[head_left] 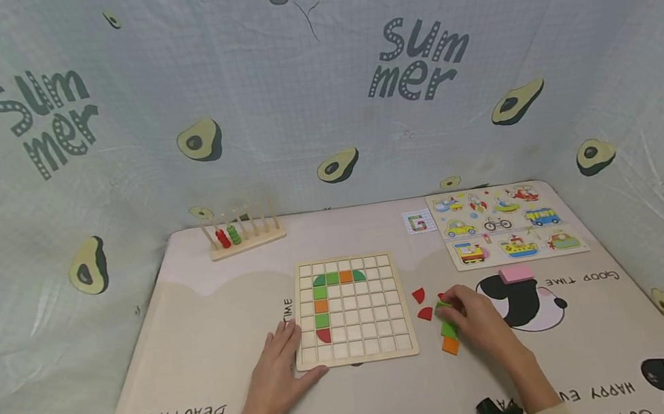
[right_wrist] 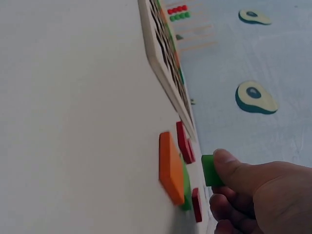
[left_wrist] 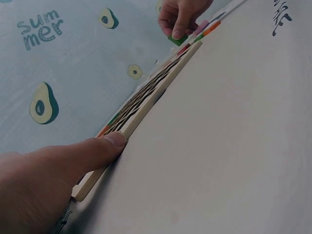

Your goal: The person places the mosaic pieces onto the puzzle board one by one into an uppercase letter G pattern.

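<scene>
A wooden grid board (head_left: 358, 361) lies on the table with green, orange and red tiles set in its left column and upper row. My left hand (head_left: 276, 367) rests at its lower left corner, fingers along the left side and thumb (left_wrist: 116, 139) on the near edge. To the right of the board, my right hand (head_left: 473, 314) pinches a green square tile (right_wrist: 208, 170) between thumb and fingers. Below that hand lie another green tile (head_left: 448, 331) and an orange square tile (head_left: 450, 346). Two red quarter-round tiles (head_left: 418, 295) are between board and hand; another red piece is partly hidden by the fingers.
A pegged counting rack (head_left: 250, 242) with red and green beads stands at the back left. At the back right lie a small pattern card (head_left: 419, 222) and a vehicle picture board (head_left: 513, 258). A pink block (head_left: 516, 273) sits beyond the right hand.
</scene>
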`<state>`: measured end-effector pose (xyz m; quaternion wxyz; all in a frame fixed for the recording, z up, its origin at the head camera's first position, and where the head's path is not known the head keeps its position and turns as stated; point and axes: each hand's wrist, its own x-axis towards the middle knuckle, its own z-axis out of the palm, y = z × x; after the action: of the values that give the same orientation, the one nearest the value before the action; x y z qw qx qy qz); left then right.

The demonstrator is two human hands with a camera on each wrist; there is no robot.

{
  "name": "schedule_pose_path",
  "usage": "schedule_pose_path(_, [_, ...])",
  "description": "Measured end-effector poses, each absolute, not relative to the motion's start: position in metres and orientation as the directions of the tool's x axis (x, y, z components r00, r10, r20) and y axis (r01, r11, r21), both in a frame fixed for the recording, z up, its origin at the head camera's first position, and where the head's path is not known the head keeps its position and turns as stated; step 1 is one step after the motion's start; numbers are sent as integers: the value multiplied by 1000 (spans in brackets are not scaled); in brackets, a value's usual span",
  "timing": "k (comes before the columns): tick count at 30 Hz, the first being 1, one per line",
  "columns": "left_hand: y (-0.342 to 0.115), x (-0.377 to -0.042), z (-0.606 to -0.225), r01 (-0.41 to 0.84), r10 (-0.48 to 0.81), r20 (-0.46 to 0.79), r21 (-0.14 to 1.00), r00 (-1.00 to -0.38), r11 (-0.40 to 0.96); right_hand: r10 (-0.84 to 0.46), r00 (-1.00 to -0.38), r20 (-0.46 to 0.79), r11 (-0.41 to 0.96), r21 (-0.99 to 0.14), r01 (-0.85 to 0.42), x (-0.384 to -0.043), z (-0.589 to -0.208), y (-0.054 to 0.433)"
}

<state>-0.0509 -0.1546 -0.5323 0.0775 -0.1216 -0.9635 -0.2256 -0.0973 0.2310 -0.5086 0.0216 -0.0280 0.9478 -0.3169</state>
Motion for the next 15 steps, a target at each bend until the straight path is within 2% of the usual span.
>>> schedule_pose_path(15, [-154, -50, -530, 270, 197, 211, 420, -958, 866, -190, -978, 90, 727, -657, -202, -110, -502, 183])
